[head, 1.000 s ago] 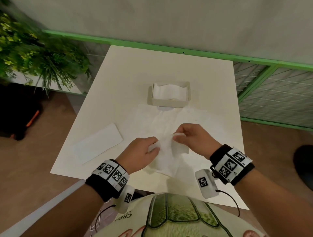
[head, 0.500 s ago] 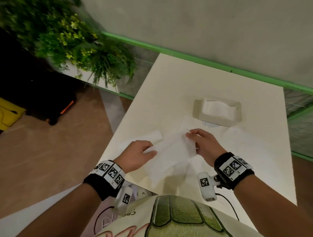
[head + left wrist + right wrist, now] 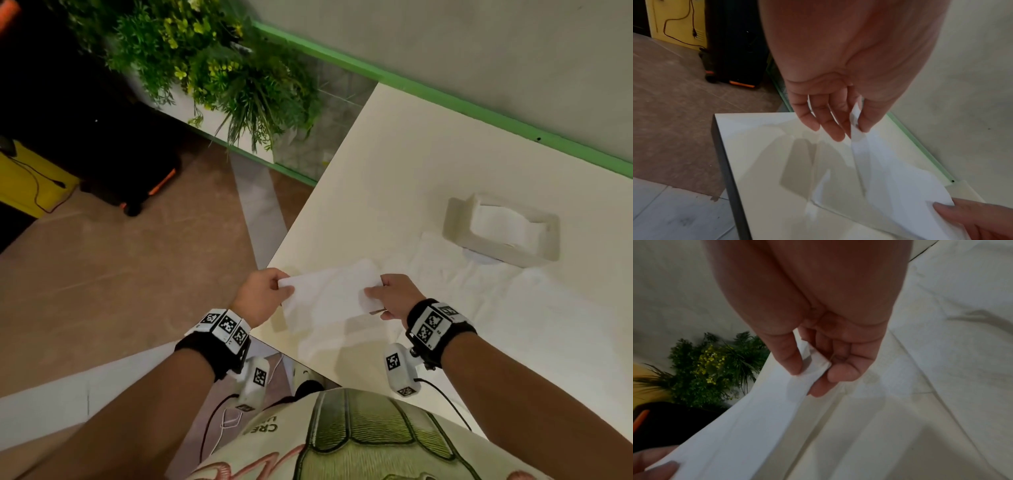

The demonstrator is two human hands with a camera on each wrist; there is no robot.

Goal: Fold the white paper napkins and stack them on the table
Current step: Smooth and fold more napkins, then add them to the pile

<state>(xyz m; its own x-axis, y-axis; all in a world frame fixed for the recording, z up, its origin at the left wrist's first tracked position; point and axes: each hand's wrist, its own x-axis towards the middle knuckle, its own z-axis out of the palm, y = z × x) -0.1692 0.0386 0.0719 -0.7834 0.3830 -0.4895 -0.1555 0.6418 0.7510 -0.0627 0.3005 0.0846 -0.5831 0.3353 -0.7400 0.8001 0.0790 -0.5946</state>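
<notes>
Our left hand (image 3: pixel 262 297) pinches the napkin's (image 3: pixel 329 294) left end between thumb and fingers, near the table's (image 3: pixel 428 164) left edge; our right hand (image 3: pixel 394 294) pinches the other end, with the holder (image 3: pixel 500 233) well beyond it. We judge that we are placing a folded napkin; next we must lower it flat and release.

Table (image 3: pixel 428 164) lies bare toward the wall; only the napkin holder (image 3: pixel 455 226) stands there.
</notes>
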